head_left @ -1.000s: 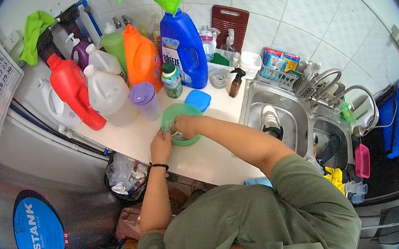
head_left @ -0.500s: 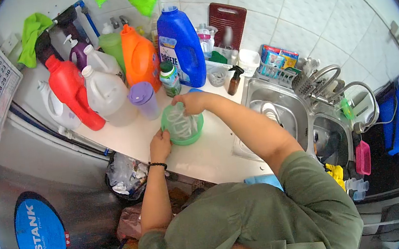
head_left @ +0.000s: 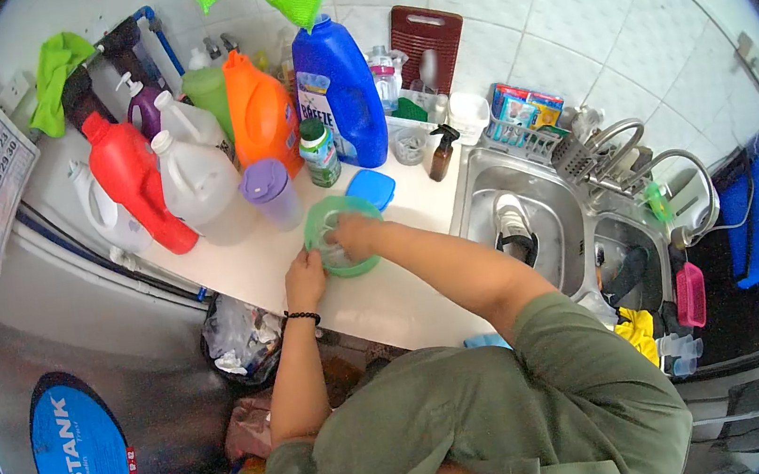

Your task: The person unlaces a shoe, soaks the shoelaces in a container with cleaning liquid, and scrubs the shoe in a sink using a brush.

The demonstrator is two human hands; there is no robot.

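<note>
A light green plastic bowl [head_left: 356, 265] stands on the white counter, with whitish looped strands [head_left: 329, 224] like shoelaces inside. My left hand [head_left: 306, 279] is closed on the bowl's near left rim, its thumb at the edge. Down inside the bowl is my right hand [head_left: 358, 237], fingers curled and blurred among the strands; what they grip is hidden. Just behind the bowl lies a blue lid [head_left: 371, 190]. A clear tumbler with a purple lid [head_left: 267, 183] stands to its left, and a small green-capped bottle [head_left: 320, 154] behind it.
Large jugs, red [head_left: 135, 177], orange [head_left: 258, 110] and blue [head_left: 344, 99], crowd the back of the counter. A brown spray bottle [head_left: 442, 155] stands near the steel sink [head_left: 544, 188], which holds a shoe [head_left: 512, 221]. A trash bag [head_left: 245, 334] sits below the counter's left edge.
My right hand has moved from the bowl's far rim down into it, toward me. The blue lid and the shoe in the sink now show more fully. My left hand stays on the rim.
</note>
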